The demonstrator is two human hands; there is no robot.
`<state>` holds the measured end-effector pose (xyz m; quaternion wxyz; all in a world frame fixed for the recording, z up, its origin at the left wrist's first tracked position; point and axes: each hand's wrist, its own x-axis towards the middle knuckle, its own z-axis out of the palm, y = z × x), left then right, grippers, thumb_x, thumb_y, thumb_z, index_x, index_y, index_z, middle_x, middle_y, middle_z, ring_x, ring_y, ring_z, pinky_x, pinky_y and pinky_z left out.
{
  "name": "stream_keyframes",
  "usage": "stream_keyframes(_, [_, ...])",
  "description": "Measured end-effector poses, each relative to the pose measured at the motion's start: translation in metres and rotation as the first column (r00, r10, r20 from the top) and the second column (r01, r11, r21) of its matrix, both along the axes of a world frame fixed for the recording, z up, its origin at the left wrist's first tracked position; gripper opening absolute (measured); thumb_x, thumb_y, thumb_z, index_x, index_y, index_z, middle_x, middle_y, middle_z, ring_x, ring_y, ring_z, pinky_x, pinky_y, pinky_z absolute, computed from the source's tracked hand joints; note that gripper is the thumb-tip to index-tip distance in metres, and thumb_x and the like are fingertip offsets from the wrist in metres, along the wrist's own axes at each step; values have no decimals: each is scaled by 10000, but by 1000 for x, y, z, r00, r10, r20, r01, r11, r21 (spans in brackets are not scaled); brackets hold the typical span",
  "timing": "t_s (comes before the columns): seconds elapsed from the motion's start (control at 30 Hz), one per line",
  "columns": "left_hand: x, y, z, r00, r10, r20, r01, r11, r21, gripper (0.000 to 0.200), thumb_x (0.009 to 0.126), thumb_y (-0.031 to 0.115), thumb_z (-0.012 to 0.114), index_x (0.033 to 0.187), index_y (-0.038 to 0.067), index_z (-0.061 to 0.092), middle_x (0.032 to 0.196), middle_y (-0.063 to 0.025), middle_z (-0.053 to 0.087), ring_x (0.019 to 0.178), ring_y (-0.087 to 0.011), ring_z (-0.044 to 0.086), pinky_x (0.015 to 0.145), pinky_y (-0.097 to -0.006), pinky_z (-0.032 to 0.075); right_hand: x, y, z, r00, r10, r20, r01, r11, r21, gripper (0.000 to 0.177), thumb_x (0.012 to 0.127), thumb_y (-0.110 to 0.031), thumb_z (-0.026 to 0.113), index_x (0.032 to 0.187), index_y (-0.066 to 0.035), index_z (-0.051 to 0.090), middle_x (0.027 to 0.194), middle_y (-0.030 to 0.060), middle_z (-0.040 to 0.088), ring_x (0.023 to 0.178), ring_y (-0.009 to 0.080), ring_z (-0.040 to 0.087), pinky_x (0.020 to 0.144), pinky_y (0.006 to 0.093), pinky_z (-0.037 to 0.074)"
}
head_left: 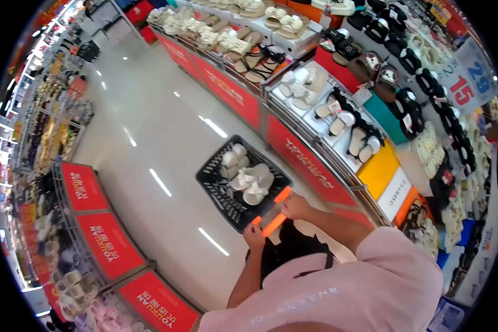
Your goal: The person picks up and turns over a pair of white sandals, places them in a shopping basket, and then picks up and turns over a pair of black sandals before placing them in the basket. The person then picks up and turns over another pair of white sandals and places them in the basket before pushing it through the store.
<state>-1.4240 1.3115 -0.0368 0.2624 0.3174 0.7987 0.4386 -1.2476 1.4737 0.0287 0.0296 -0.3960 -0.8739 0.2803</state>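
A black shopping basket with slotted sides is in front of my body in the head view. Inside it lie white sandals and a second pale pair of shoes. The basket's orange handle is at the near side. My left hand is closed on the handle's left part. My right hand is closed on its right part. Some of the fingers are hidden behind the handle and the hands themselves.
On the right, a shoe display with red panels runs along the aisle. Racks with red panels line the left side. The shiny tiled floor stretches ahead. A price sign hangs at upper right.
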Motion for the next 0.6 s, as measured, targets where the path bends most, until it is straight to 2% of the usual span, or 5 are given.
stream_keyframes(0.1, [-25, 19, 10, 984, -96, 153, 99, 995, -17, 225, 864, 133, 554, 718, -37, 537, 650, -183, 555, 605, -308, 550, 574, -411, 422, -26, 18, 7, 999, -51, 17, 51, 998, -28, 298, 791, -268, 522, 713, -34, 687, 767, 143, 676, 906, 333, 603, 748, 430, 531])
stream_keyframes(0.2, [-35, 35, 32, 989, -64, 134, 49, 992, 114, 267, 886, 127, 538, 700, -50, 466, 596, -188, 457, 535, -209, 447, 533, -387, 387, -47, 29, 8, 999, -18, -34, 17, 1000, -21, 310, 803, -274, 520, 755, -25, 700, 814, 156, 684, 932, 350, 593, 799, 452, 511])
stream_keyframes(0.4, [-58, 43, 30, 975, -196, 106, 196, 981, 14, 271, 846, 237, 596, 739, -11, 607, 676, -202, 608, 637, -387, 608, 571, -431, 459, -67, 47, -14, 976, -109, 190, 127, 988, -87, 335, 834, -317, 540, 817, -20, 695, 894, 176, 681, 968, 372, 586, 843, 459, 494])
stream_keyframes(0.5, [-66, 51, 30, 971, -221, 89, 221, 975, 4, 318, 851, 296, 574, 736, 4, 628, 707, -199, 633, 679, -403, 622, 597, -464, 472, -78, 39, -6, 985, -150, 84, 148, 988, 37, 306, 859, -286, 538, 839, -15, 677, 874, 194, 668, 951, 382, 589, 838, 472, 491])
stream_keyframes(0.6, [-77, 60, 32, 967, -243, 80, 244, 970, -5, 329, 852, 298, 559, 747, -7, 627, 733, -213, 626, 711, -414, 614, 611, -478, 460, -99, 26, -6, 913, -394, 107, 376, 913, 158, 280, 880, -245, 531, 830, 2, 651, 865, 208, 654, 949, 387, 593, 840, 485, 483])
